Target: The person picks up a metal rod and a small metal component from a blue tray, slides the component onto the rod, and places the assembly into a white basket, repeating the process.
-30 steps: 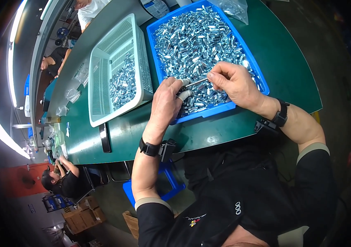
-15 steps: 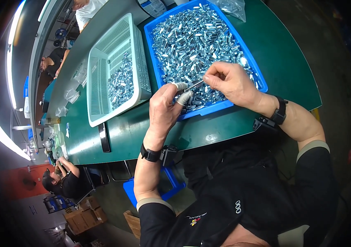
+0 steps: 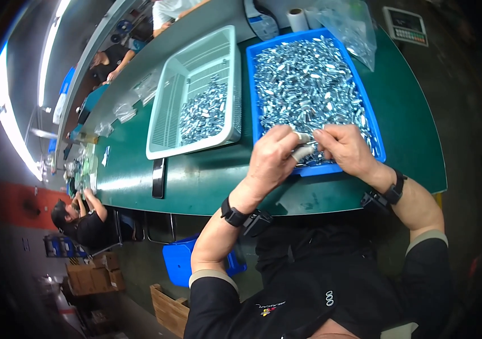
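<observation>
Over the near edge of a blue tray (image 3: pixel 331 168), my two hands meet around a small, shiny metal part (image 3: pixel 312 141). My left hand (image 3: pixel 272 159) pinches it between thumb and forefinger, both wrapped in white covers. From the other side, my right hand (image 3: pixel 347 148) closes its thumb and fingertips on the same part, hiding most of it. A deep heap of small silvery metal pieces (image 3: pixel 303 85) fills the tray beneath. To its left stands a pale green slotted basket (image 3: pixel 190 148) with a smaller pile of similar metal pieces (image 3: pixel 204 113).
On the green table (image 3: pixel 213 195) lie a black phone-like slab (image 3: pixel 158 178) and a clear plastic bag (image 3: pixel 359 42). A white roll (image 3: pixel 297 20) stands behind the tray; a scale (image 3: pixel 405 27) sits far right. Co-workers sit at left. A blue stool (image 3: pixel 179 265) is below.
My hands have drawn closer together, covering more of the metal part. The whole view has shifted, so tray and basket appear farther right and lower.
</observation>
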A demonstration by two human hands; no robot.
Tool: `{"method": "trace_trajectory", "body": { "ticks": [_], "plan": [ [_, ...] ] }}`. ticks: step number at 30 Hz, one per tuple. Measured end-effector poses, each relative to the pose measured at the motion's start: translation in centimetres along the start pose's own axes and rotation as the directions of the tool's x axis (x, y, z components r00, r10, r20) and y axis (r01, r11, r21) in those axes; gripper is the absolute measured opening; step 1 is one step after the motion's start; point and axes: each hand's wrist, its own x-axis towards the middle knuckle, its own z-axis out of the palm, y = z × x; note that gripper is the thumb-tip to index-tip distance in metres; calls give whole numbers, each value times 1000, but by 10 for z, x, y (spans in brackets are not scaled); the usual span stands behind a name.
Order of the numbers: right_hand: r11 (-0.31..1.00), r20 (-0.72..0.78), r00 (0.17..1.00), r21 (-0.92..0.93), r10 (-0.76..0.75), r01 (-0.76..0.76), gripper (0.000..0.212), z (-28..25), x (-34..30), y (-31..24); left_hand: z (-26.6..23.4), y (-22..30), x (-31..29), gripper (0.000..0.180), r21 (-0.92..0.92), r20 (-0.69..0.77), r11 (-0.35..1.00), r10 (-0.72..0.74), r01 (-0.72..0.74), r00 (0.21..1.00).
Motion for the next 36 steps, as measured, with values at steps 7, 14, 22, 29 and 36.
{"method": "trace_trajectory", "body": {
  "ticks": [7,14,22,29,36],
  "plan": [
    [998,-11,998,4,-59,59,36,3,-5,1,-8,7,-9,21,139,-9,990,9,-7,1000],
    [992,-175,984,128,10,12,33,-2,3,0,-97,-36,-10,24,502,-246,844,-71,190,967],
    [985,-145,989,160,-40,63,34,-3,6,4,-27,-37,-5,23,399,144,911,-173,103,974],
    [988,-141,989,142,-43,63,33,-3,1,3,-4,-64,-9,14,463,189,884,-169,64,967],
    [986,-101,995,169,4,14,26,-1,4,6,-15,-18,-24,18,-315,61,759,-583,570,810]
  ]
}}
